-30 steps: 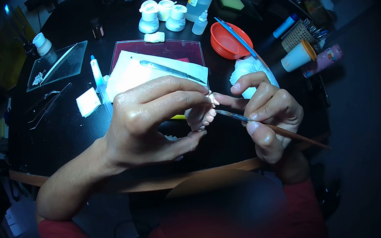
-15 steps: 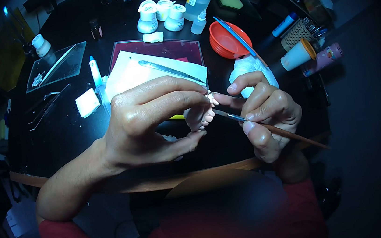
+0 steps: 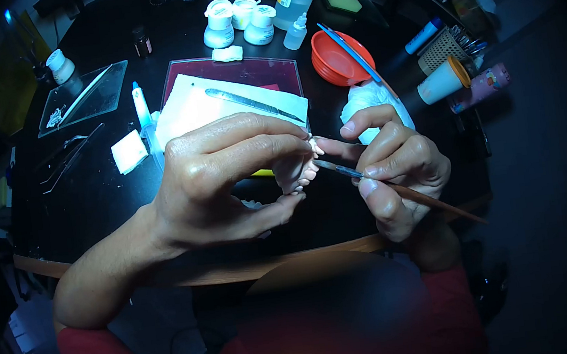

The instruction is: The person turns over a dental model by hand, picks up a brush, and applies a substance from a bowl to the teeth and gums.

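Observation:
Between the fingers and thumb of my left hand (image 3: 217, 177) is a pale dental model (image 3: 295, 174), its row of teeth turned to the right. The hand covers much of its left side. My right hand (image 3: 398, 174) pinches a thin paintbrush (image 3: 422, 197) with a brown wooden handle and a metal ferrule. The bristle end lies right at the teeth, while the handle slants down to the right. One finger of my right hand reaches to the upper teeth of the model.
Behind my hands, a scalpel (image 3: 254, 103) lies on white paper (image 3: 182, 118) over a dark red plate (image 3: 271, 70). A red bowl (image 3: 330, 63) with a blue-handled brush across it stands right of several white jars (image 3: 219, 34). Tweezers (image 3: 75, 159) and a glass slab (image 3: 96, 100) lie left.
The brush and my right hand have shifted very slightly, with the tip still at the teeth. My left hand and the model look nearly unmoved.

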`<state>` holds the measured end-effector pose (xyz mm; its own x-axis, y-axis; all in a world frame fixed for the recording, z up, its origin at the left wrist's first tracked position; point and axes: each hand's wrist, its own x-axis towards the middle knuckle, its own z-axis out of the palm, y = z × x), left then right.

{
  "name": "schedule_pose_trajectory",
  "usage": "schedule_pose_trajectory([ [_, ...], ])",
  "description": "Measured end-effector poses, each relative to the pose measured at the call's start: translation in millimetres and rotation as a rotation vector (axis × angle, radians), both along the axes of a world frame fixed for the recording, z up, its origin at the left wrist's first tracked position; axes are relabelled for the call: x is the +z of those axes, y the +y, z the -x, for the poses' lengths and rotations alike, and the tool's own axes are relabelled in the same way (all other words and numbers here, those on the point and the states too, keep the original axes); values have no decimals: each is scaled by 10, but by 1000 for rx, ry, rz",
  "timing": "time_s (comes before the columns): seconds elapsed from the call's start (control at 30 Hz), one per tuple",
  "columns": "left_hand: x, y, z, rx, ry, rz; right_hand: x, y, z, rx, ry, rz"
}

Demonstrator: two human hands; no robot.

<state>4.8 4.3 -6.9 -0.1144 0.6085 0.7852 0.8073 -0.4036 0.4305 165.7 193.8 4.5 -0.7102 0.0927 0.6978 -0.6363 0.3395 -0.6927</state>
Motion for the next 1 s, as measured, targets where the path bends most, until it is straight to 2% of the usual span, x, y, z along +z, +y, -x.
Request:
schedule_pose_trajectory([
  [0.23,-2,-27,1,-2,-15,56,46,92,-39,64,-95,-130],
  [0.53,-4,-33,18,-9,-7,67,32,94,-41,89,-79,-106],
  [0.63,-4,-28,24,-14,2,63,8,20,-18,33,-16,28],
  [1.0,-8,-23,24,-12,9,54,14,44,9,17,-11,-73],
])
